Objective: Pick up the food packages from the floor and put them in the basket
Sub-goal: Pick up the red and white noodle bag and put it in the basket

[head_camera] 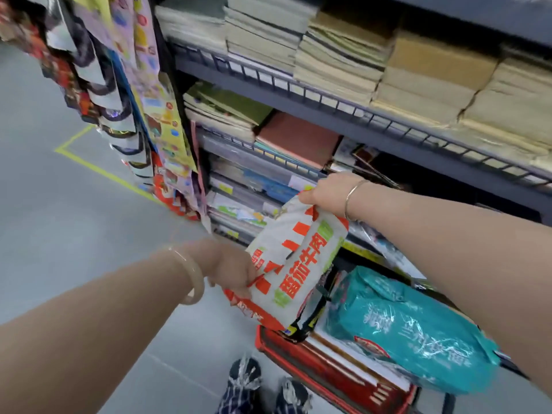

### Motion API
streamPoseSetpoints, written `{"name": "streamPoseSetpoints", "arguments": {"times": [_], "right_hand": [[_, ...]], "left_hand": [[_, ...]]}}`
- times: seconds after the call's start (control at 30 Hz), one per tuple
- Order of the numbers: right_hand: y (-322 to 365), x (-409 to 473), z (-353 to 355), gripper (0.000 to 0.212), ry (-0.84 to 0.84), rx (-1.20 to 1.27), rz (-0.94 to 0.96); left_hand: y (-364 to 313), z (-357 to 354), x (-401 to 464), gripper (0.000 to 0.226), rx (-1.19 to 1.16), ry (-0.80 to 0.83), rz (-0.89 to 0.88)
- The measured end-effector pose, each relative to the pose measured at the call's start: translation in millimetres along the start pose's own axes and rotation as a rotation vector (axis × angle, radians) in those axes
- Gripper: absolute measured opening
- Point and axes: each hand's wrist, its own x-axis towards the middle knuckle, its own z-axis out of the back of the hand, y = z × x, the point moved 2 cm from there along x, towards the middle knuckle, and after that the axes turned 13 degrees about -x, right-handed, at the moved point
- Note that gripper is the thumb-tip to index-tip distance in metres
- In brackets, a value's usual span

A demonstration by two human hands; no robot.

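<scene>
Two hands are holding one food package between them. The white and orange package (294, 258), printed with large orange characters and green patches, is hanging tilted in the air just above the near-left corner of the red basket (301, 361). The left hand (231, 268) is gripping its lower left edge, fingers closed around the wrapper. The right hand (325, 192) is pinching the package's upper end, closed on the crumpled top. A pale bangle (191, 276) is sitting on the left wrist and a thin metal bracelet (352, 198) on the right wrist.

Inside the basket, a teal package (409, 330) is lying on its side toward the right, resting on top of flat items whose details are too blurred to tell. The basket's black handle (313, 315) is showing just beneath the held package.

Behind the hands, dark metal shelves (328, 106) are carrying stacks of notebooks and paper pads (343, 55). At the far left, strips of colourful hanging packets (143, 100) are dangling beside the shelf end. Grey floor (59, 219) is spreading to the left, marked with a yellow tape line (98, 168). At the near edge, two patterned shoes (263, 386) are showing beside the basket.
</scene>
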Motion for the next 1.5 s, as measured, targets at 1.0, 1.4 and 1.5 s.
{"name": "streamPoseSetpoints", "arguments": {"times": [1.0,1.4,1.5], "right_hand": [[46,26,-119,0.044,0.148,0.349,-0.081],[38,21,-134,0.076,0.142,0.558,-0.137],[41,20,-138,0.074,0.149,0.587,-0.106]], "left_hand": [[-34,-53,110,0.026,-0.118,0.114,-0.176],[-36,-20,115,0.04,-0.361,-0.278,-0.198],[-36,-24,115,0.037,-0.329,-0.226,-0.217]]}}
